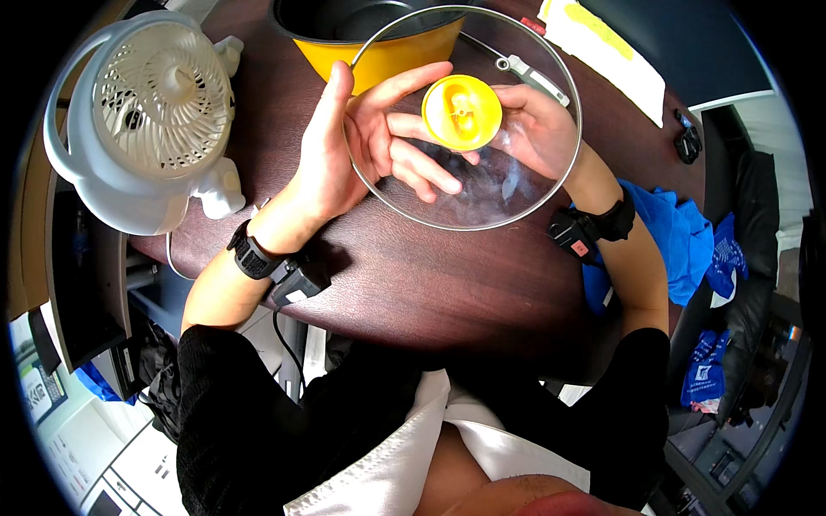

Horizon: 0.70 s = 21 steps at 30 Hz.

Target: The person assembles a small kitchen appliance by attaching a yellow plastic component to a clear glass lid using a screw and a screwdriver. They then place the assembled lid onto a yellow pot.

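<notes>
A round clear glass lid (482, 202) with a thin metal rim is held up above the table. At its centre is a yellow knob (462, 112) with a moulded hollow and a small spot in the middle. My right hand (542, 133) shows through the glass, its thumb and fingers closed at the knob's right edge. To the left, my left hand (366, 142) is palm up with its fingers spread, mostly behind the glass; its thumb points up by the rim. Its middle finger reaches the knob's left side, but whether they touch I cannot tell.
A yellow pot (335, 60) with a black inside stands at the far edge. At the left is a white fan (163, 95). A grey-handled tool (538, 82) and a white-yellow sheet (615, 56) lie at the far right; blue cloth (667, 232) sits beside my right arm.
</notes>
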Available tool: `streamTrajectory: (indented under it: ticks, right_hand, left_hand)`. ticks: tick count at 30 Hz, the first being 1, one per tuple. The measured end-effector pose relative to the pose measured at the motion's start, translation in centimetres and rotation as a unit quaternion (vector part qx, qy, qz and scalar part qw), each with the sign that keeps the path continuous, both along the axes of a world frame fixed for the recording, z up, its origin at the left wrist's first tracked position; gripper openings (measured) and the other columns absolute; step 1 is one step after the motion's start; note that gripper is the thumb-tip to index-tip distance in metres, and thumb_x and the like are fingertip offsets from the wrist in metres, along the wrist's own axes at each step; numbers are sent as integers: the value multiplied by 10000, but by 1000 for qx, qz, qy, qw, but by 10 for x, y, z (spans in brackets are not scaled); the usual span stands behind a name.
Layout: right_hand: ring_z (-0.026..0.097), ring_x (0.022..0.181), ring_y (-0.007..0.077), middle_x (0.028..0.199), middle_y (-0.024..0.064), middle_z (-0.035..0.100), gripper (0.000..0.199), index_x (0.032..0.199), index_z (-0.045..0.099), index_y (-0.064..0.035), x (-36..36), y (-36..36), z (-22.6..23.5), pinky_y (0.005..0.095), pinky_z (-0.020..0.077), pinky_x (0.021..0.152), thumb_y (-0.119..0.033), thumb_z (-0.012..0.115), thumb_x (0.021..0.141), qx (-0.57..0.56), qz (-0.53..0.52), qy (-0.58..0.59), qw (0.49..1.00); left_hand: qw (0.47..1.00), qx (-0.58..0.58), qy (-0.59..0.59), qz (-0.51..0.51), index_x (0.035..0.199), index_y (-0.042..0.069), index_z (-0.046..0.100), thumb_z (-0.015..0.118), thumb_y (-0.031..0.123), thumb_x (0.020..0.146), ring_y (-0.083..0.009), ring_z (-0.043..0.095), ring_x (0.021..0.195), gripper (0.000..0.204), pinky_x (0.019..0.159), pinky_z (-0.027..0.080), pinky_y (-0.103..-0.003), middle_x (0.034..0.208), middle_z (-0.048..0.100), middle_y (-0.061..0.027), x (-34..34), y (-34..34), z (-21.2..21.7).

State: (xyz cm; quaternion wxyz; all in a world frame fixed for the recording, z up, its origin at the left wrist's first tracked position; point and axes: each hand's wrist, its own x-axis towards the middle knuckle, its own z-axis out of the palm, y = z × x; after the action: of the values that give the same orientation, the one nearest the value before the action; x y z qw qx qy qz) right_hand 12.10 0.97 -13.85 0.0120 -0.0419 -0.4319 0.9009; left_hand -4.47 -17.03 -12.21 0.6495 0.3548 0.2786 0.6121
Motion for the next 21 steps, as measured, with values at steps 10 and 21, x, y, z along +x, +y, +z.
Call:
streamTrajectory:
  ticks: [10, 21]
  right_hand:
    - [574, 950, 146, 1031, 84, 586, 330, 1170, 530, 22, 0, 5, -8, 293, 492, 878, -215, 409, 975, -64, 91, 59, 992]
    - [558, 970, 137, 1084, 72, 565, 184, 1059, 550, 2, 9, 17, -17, 264, 489, 838, -127, 459, 964, 26, 69, 59, 996]
  left_hand:
    - [994, -28, 50, 92, 1399, 17, 381, 95, 702, 905, -247, 566, 1122, 892, 790, 566, -386, 1345, 489, -157, 12, 2, 1]
    - [993, -8, 59, 103, 1354, 13, 458, 116, 648, 944, -220, 503, 1207, 830, 970, 418, -377, 1346, 506, -134, 12, -1, 2]
